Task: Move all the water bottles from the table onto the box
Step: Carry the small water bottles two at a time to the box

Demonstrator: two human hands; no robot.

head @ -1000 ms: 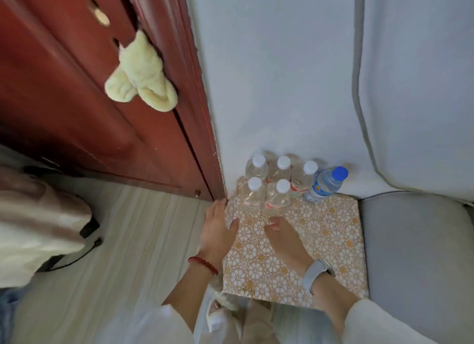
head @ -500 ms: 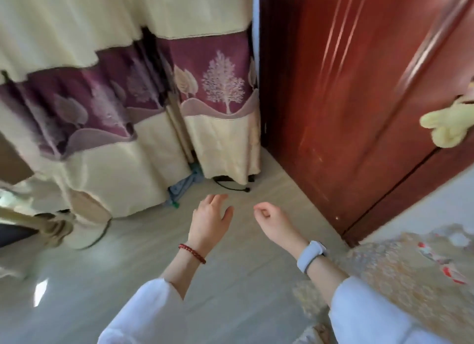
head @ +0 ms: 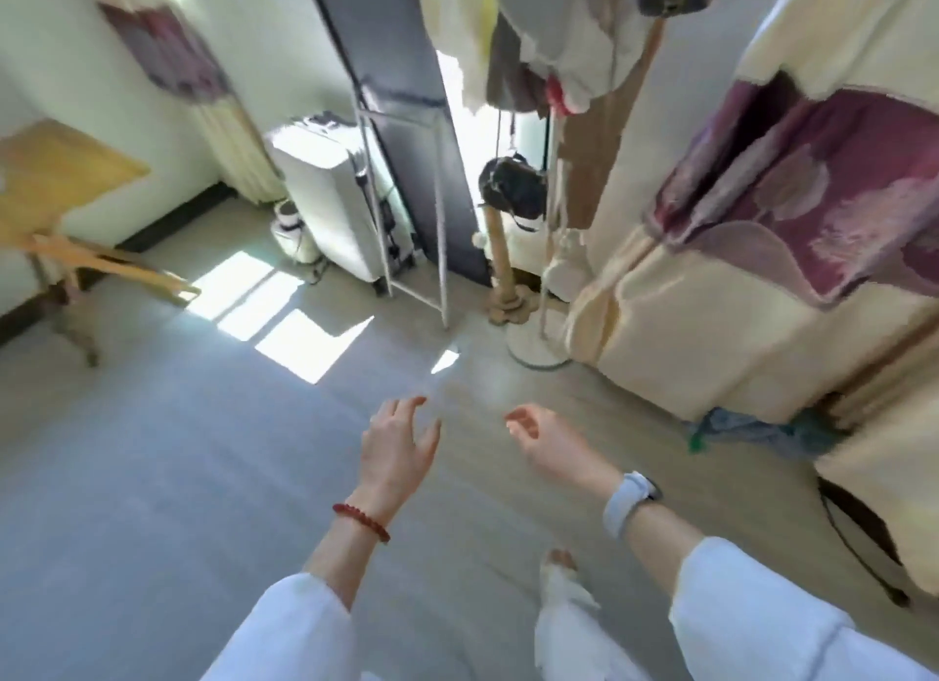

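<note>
No water bottle and no box are in view at this moment. My left hand (head: pixel 399 446) hangs over the grey floor with its fingers spread and nothing in it; a red bead bracelet sits on that wrist. My right hand (head: pixel 546 439) is a little to the right at the same height, fingers loosely curled, holding nothing; a pale watch is on that wrist. A wooden table (head: pixel 56 182) shows at the far left edge, its top only partly in frame and blurred.
A white suitcase (head: pixel 330 207) and a dark leaning mirror with a metal stand (head: pixel 406 136) stand ahead. A coat rack with hanging clothes (head: pixel 538 253) rises right of them. Cream and maroon curtains (head: pixel 762 253) fill the right side. Grey floor (head: pixel 152 477) lies in front.
The view has swung left, from the bottles on the patterned box past the red door and curtain into the room. Both hands left the box and now hover over the floor.
</note>
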